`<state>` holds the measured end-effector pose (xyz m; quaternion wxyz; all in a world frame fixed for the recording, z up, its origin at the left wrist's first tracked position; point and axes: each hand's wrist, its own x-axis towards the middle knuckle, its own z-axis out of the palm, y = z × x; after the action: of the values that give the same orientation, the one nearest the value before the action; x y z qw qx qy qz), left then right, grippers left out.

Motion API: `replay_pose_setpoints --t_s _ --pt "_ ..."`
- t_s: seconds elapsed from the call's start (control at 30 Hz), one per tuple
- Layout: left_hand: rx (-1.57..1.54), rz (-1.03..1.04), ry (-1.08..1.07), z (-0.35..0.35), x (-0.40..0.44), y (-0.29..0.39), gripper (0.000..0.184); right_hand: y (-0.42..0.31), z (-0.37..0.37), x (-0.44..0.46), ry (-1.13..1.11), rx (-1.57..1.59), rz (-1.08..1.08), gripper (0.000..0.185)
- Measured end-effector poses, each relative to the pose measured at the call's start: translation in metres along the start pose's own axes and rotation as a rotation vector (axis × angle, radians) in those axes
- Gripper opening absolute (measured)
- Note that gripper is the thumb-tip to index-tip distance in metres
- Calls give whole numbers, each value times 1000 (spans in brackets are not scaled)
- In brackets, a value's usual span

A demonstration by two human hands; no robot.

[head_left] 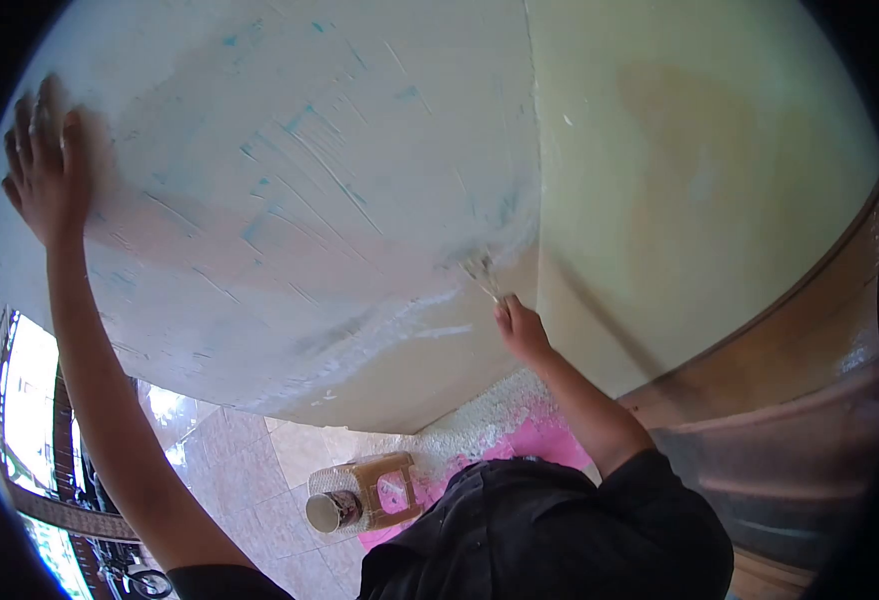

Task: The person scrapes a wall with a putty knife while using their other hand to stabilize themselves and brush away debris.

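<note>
My left hand (50, 175) lies against the wall (210, 300) at the far left, its fingers stretched out and holding nothing. Lower and to the right, my right hand (522, 328) is closed round the handle of a scraper (481, 272). The scraper's widened end meets the wall near the inner corner; its edge is blurred. Scratches, bluish patches and a whitish streaked band mark the greyish wall around it.
A yellowish wall (680, 190) adjoins on the right. Below, a tan stool (392, 475) carries a can (335, 511). Pale flakes (480, 415) and a pink sheet (545, 440) cover part of the tiled floor (250, 490). A bicycle (145, 580) is at lower left.
</note>
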<state>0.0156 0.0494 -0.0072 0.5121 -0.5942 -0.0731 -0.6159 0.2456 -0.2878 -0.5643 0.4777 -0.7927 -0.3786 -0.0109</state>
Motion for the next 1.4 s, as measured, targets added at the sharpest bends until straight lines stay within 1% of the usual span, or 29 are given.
replay_pose_setpoints --t_s 0.07,0.1,0.13,0.2,0.27,0.3,0.33,0.4,0.47,0.57,0.6,0.63,0.67,0.73,0.8,0.93,1.0,1.07,1.1,1.13,1.17,1.23,1.27,1.3,1.33,1.37,1.4 --pt "-2 -8 9 0 1 0 69 -7 -3 5 21 60 0 26" --pt "-26 -15 8 1 -1 0 68 -28 -17 27 112 55 -69 25" --pt "-24 -8 33 3 -1 0 67 -55 -36 50 204 49 -134 24" --pt "-35 1 31 3 -2 -1 67 -134 -78 104 242 182 -238 21" --pt "-47 10 38 1 -1 -1 66 -206 -110 149 355 171 -452 23" --pt "-50 11 31 1 0 -1 65 -228 -115 162 420 144 -568 25" --pt "-54 11 24 0 0 -1 65 -241 -112 162 422 146 -566 25" --pt "-45 9 17 -1 -1 0 64 -257 -108 161 345 26 -471 24" --pt "-32 2 17 -2 -1 0 63 -218 -70 139 208 -17 -332 26" --pt "-27 -18 29 -3 1 2 61 -94 5 56 -12 -167 -147 25" --pt "-27 -20 16 -4 0 2 62 -62 15 21 -105 -116 -63 26" --pt "-30 -22 1 -4 0 3 63 -30 24 -10 -150 -85 -19 28" --pt "-20 -25 10 -5 2 4 63 -10 26 -34 -111 -46 -37 29" --pt "-18 -25 -20 -8 1 5 61 -16 16 -34 -78 -3 -55 30" --pt "-26 -29 -16 -7 1 5 60 -26 -2 -6 148 -4 -121 30" --pt "-78 -14 -6 -7 1 3 56 -127 -89 98 325 86 -210 28" --pt "-116 -9 -50 -12 -4 0 55 -178 -130 128 335 101 -264 28" --pt "-155 -6 -93 -23 -14 8 54 -196 -140 147 348 54 -283 28" --pt "-141 -34 -161 -32 -28 21 54 -199 -142 150 357 11 -310 27" --pt "-125 -63 -230 -47 -43 36 53 -184 -129 151 424 -40 -364 31" --pt "-169 -58 -296 -73 -58 60 52 -165 -114 141 353 -71 -277 31" --pt "-259 -124 -473 -123 -103 107 70 -107 -74 100 214 -118 -134 32" --pt "-303 -186 -599 -148 -131 127 74 -77 -55 68 128 -98 -46 30" --pt "-354 -223 -682 -169 -165 145 75 -34 -28 34 82 -176 1 27" --pt "-391 -259 -768 -193 -193 162 74 -2 -9 0 110 -161 27 31" --pt "-428 -305 -834 -213 -219 179 73 12 -5 -25 66 -124 36 35" --pt "-469 -363 -892 -234 -243 194 72 14 -10 -21 80 -124 26 35"
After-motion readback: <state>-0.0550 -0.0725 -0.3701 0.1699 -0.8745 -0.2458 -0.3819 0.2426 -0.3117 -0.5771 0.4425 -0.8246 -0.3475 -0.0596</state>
